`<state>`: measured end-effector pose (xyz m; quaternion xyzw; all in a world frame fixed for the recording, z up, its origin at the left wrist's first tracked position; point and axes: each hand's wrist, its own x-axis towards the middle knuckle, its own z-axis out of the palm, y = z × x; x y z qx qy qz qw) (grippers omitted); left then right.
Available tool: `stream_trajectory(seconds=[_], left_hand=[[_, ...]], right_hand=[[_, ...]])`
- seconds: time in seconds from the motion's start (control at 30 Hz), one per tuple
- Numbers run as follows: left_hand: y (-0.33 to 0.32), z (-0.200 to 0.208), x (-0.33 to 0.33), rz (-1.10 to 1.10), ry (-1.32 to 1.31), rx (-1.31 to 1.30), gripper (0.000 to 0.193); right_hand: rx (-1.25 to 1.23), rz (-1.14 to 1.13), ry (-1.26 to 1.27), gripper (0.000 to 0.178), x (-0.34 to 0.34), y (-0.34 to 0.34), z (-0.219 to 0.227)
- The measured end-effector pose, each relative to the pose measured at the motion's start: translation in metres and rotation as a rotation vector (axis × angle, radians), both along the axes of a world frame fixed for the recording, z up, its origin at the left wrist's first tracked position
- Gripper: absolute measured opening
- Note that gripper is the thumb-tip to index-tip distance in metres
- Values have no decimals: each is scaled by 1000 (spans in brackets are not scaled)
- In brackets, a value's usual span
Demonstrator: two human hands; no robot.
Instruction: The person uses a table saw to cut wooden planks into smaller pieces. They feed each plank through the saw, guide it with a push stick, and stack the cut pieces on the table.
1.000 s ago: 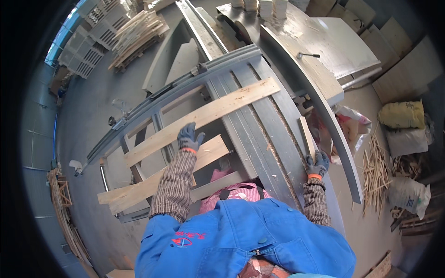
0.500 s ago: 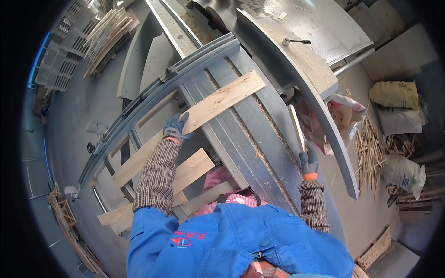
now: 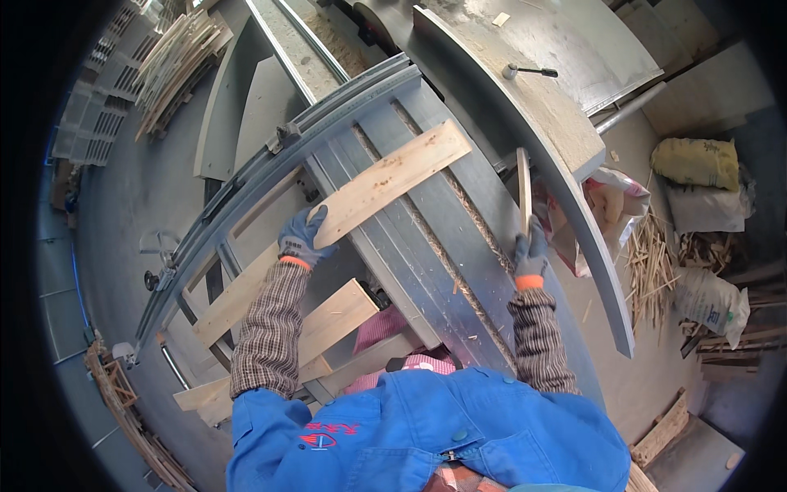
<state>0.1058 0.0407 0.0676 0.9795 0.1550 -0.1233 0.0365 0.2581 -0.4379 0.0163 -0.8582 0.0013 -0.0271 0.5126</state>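
My left hand (image 3: 305,234), in a grey-blue work glove, is closed on the near left end of a flat, knotty wooden board (image 3: 393,182). The board slants across the grooved metal saw table (image 3: 434,246). On the right, my gloved right hand (image 3: 531,252) grips the lower end of a narrow wooden strip (image 3: 525,190), which points away from me beside the long metal fence (image 3: 566,180). Beneath my left forearm lie more boards (image 3: 340,316) on the side frame; the sleeve partly hides them.
A dark round saw blade (image 3: 373,29) shows at the far end. A black-handled lever (image 3: 529,72) sits on the dusty fence. Right of the table are an open sack (image 3: 611,193), scattered thin offcuts (image 3: 650,258) and stuffed bags (image 3: 697,164). Stacked strips (image 3: 176,70) stand far left.
My right hand has moved away from me and slightly left, carrying the wooden strip, which now stands straighter along the fence. My left hand and its board have barely shifted.
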Motion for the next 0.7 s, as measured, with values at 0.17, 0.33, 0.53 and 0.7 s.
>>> stream_trajectory(seconds=[0.17,0.33,0.53,0.7], left_hand=[[11,13,57,28,-41,-45,103],[15,28,132,68,153,-7,102],[12,32,162,31,247,48,105],[6,34,164,-152,97,193,83]], right_hand=[[-56,97,43,50,-11,-10,8],[-9,162,-46,48,0,17,11],[51,199,0,44,17,32,20],[507,147,494,48,42,55,40]])
